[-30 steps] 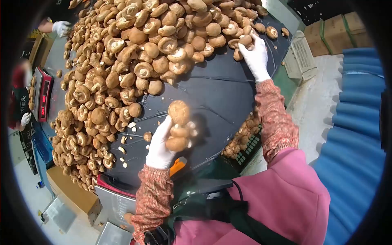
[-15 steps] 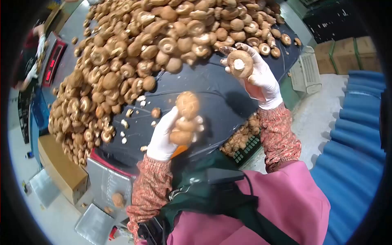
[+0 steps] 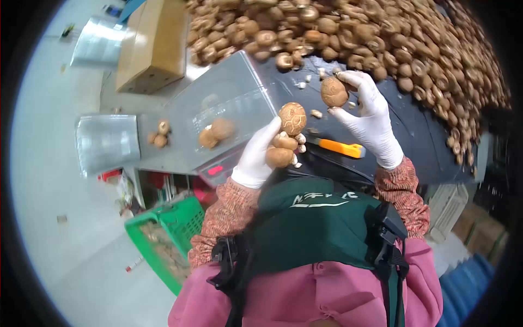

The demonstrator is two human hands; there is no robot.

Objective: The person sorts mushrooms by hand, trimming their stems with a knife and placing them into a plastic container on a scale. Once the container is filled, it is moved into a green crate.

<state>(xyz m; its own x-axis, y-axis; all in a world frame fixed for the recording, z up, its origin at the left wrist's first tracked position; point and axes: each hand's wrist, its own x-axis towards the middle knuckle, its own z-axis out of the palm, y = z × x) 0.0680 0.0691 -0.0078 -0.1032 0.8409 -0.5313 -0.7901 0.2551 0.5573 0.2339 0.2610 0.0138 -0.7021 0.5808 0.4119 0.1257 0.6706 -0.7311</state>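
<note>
My left hand (image 3: 256, 159), in a white glove, is closed around several brown shiitake mushrooms; the topmost mushroom (image 3: 293, 119) has a cracked, patterned cap. To its right, my right hand (image 3: 376, 124), also gloved, grips one shiitake mushroom (image 3: 334, 92) between thumb and fingers, cap towards me. Below and between the hands, an orange-handled cutter knife (image 3: 342, 147) lies on the black table cover (image 3: 422, 133). Small pale stem pieces (image 3: 316, 114) are scattered near the right hand. Beyond both hands spreads a big heap of shiitake mushrooms (image 3: 376, 41).
On the left stands a clear plastic bin (image 3: 245, 73) with a few mushrooms in it, beside a red-lit display (image 3: 216, 170). A cardboard box (image 3: 155, 46), a shiny silvery packet (image 3: 107, 144) and a green basket (image 3: 190, 218) are further left. Blue sheeting (image 3: 471, 286) lies lower right.
The view has swung left, bringing the plastic bin and green basket into sight. My right hand has come closer to the left, and its mushroom is turned from stem side to cap side.
</note>
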